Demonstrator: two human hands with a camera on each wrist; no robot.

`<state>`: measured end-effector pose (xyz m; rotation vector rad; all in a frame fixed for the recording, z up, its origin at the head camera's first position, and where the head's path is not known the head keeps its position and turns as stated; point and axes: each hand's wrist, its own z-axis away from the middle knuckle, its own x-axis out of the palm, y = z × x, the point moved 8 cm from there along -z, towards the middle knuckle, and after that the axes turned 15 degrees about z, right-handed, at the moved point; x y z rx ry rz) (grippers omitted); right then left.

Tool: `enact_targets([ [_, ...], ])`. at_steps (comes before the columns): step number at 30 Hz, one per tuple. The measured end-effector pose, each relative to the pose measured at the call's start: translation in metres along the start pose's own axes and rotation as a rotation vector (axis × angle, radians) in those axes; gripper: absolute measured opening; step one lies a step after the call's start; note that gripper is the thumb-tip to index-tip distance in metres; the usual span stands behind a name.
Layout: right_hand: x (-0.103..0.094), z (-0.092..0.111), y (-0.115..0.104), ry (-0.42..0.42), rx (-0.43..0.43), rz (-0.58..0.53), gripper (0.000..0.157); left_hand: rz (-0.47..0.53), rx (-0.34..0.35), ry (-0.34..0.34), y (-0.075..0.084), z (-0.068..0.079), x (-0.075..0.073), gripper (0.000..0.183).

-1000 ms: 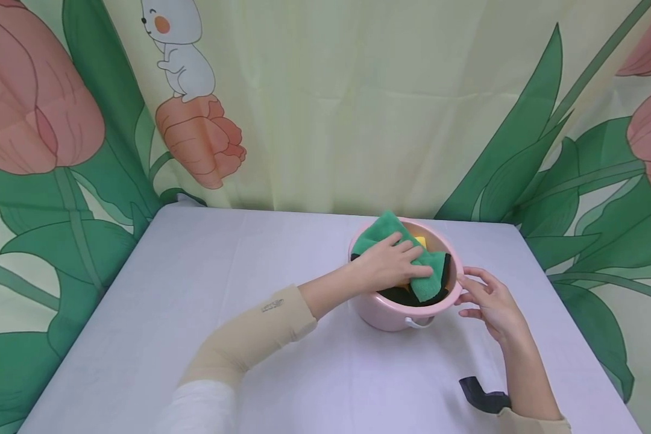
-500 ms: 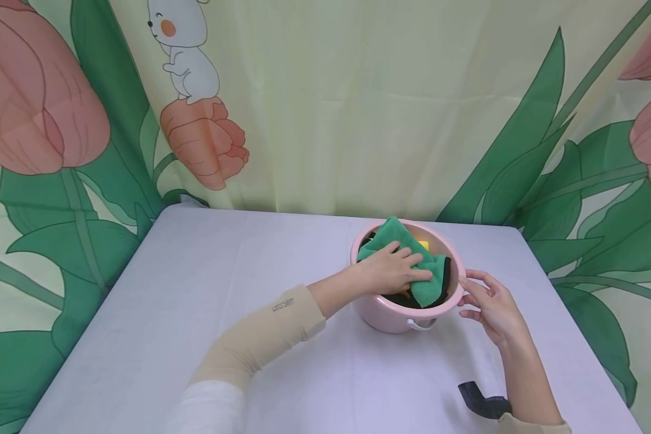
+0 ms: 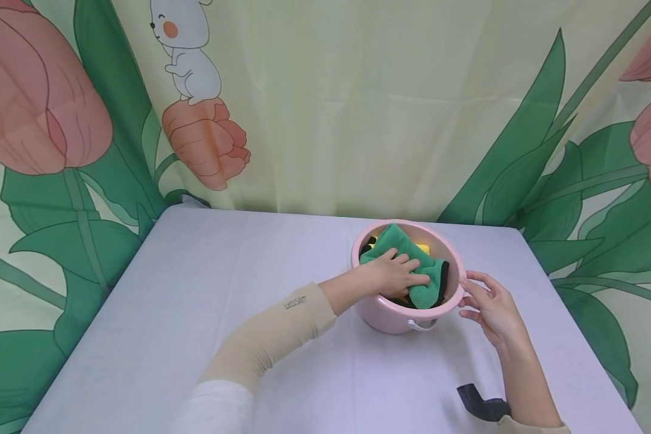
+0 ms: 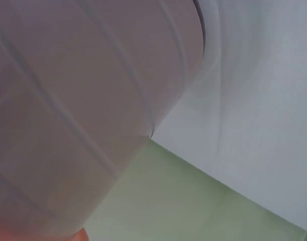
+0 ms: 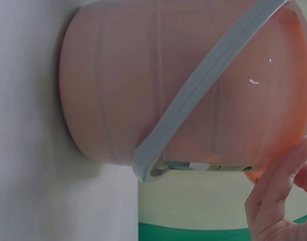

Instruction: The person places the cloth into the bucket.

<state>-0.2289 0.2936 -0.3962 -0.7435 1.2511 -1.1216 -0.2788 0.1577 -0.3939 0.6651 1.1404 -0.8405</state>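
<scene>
A pink bucket [image 3: 390,319] stands upright near the far right of the table. Inside it lies a crumpled green cloth [image 3: 425,295] with black edging, and bits of yellow [image 3: 424,248] show beneath. My left hand [image 3: 398,274] reaches over the near left rim and presses the cloth, fingers spread. At the right side of the bucket, my right hand [image 3: 490,304] holds the rim with its fingertips. The right wrist view shows these fingers [image 5: 279,188] against the bucket wall near the rim. The left wrist view has only the bucket's outer wall [image 4: 93,100], not the left hand.
The bucket's pale handle [image 5: 203,75] hangs down its side. A black curved piece [image 3: 483,405] sits beside the right wrist. A white cloth covers the table [image 3: 282,259], and a printed curtain [image 3: 325,120] hangs behind its far edge.
The left hand has pushed the green cloth lower into the bucket, so its upper corner now sits within the rim. The right hand stays at the rim.
</scene>
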Motion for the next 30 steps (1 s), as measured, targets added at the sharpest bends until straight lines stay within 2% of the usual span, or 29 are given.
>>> enact_targets([
  [5, 0.000, -0.001, 0.001, -0.001, 0.008, -0.005, 0.029, -0.006, -0.002, -0.013, 0.000, -0.001, 0.002, 0.040],
  [11, -0.001, -0.002, 0.002, -0.007, -0.001, -0.002, 0.029, 0.009, 0.007, 0.024, 0.000, 0.002, -0.001, 0.041],
  [16, -0.001, -0.004, 0.003, -0.008, -0.002, 0.000, 0.027, 0.104, 0.016, 0.012, -0.002, 0.009, -0.005, 0.043],
  [19, -0.002, -0.005, 0.005, -0.006, -0.009, 0.001, 0.027, 0.180, 0.013, -0.014, -0.004, 0.019, -0.009, 0.042],
  [21, -0.004, -0.011, 0.012, 0.006, -0.014, 0.041, 0.034, 0.224, 0.012, -0.011, -0.005, 0.028, -0.012, 0.042],
  [24, -0.015, -0.035, 0.045, 0.030, -0.041, 0.100, 0.047, 0.271, 0.017, 0.049, -0.008, 0.046, -0.019, 0.041],
  [27, -0.028, -0.066, 0.085, 0.053, -0.095, 0.176, 0.051, 0.312, 0.021, 0.151, -0.017, 0.066, -0.023, 0.039],
  [29, -0.032, -0.073, 0.093, 0.070, -0.123, 0.246, 0.051, 0.357, 0.020, 0.219, -0.026, 0.079, -0.023, 0.039],
  [30, -0.031, -0.071, 0.086, 0.059, -0.135, 0.313, 0.053, 0.386, 0.017, 0.252, -0.032, 0.086, -0.022, 0.039],
])
